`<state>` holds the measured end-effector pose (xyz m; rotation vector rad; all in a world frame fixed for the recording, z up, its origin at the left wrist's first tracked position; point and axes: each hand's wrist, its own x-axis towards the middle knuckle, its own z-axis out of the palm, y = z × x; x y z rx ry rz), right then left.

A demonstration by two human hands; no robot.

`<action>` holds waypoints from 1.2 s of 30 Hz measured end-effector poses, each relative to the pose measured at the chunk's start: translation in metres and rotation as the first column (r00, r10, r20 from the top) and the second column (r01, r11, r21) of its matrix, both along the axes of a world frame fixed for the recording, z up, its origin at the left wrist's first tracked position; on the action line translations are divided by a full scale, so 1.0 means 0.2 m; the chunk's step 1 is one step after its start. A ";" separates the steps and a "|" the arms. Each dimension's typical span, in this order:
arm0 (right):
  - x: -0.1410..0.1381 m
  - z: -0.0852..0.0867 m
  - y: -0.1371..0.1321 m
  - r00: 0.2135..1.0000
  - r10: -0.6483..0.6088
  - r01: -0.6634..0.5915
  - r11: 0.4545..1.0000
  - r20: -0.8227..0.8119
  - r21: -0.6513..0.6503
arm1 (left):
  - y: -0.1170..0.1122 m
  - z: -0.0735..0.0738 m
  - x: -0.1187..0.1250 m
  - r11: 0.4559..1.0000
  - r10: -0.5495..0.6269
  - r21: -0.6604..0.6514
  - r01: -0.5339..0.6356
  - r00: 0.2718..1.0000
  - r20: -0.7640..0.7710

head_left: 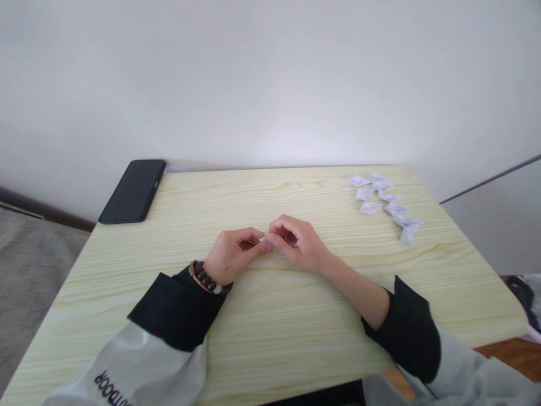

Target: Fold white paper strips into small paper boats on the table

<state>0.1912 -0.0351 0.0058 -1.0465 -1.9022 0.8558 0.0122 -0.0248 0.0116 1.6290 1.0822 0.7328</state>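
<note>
Between my two hands, over the middle of the table, is a small piece of white folded paper (262, 239); fingers cover most of it. My left hand (233, 252) pinches it from the left with thumb and fingers, a beaded bracelet (207, 279) around that wrist. From the right, my right hand (301, 242) closes thumb and forefinger on the same paper, the fingertips of both hands nearly meeting. Off to the right lie several small folded white paper boats (371, 208), grouped loosely, some touching or overlapping.
A black phone (134, 192) lies at the table's back left corner. The pale wood-grain table (270, 327) meets a white wall (270, 84) along its back edge. Past the right edge, some dark and white items show low down, too partial to name.
</note>
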 end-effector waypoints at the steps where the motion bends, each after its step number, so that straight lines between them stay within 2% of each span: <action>1: 0.00 0.00 0.00 1.000 0.001 -0.001 1.000 0.008 0.013 | 0.00 0.00 0.00 1.000 -0.005 0.015 0.005 1.000 -0.015; 4: 0.00 0.00 0.00 1.000 -0.010 0.010 1.000 0.001 0.027 | -0.01 0.01 0.00 0.998 0.009 0.068 -0.005 0.998 -0.063; 7: -0.01 0.00 0.00 0.999 -0.028 0.027 0.999 -0.033 -0.019 | -0.01 0.01 0.00 0.996 0.017 0.085 -0.009 0.995 -0.096; 15: -0.01 0.00 0.01 0.995 -0.069 0.061 0.993 -0.075 -0.102 | 0.00 0.03 0.00 0.989 0.017 0.146 -0.005 0.997 -0.079; 20: -0.01 0.00 0.01 0.987 -0.089 0.065 0.983 -0.132 -0.174 | 0.01 0.01 0.00 0.998 0.010 0.060 -0.011 1.000 0.011; 23: -0.01 0.00 0.02 0.983 -0.087 0.052 0.977 -0.164 -0.206 | 0.01 0.00 0.01 0.998 0.062 -0.004 -0.062 0.993 0.101; 28: 0.00 0.01 0.01 0.996 -0.053 0.045 0.992 -0.069 -0.114 | 0.02 0.00 0.01 0.987 0.147 -0.098 -0.125 0.954 0.261; 31: 0.00 0.02 0.00 1.000 -0.018 0.018 0.999 0.001 -0.047 | 0.02 0.00 0.00 0.988 0.125 -0.118 -0.097 0.960 0.252; 36: 0.01 0.03 0.00 0.999 0.048 -0.049 0.998 -0.023 -0.035 | 0.03 0.01 -0.02 0.994 0.067 -0.101 -0.046 0.974 0.217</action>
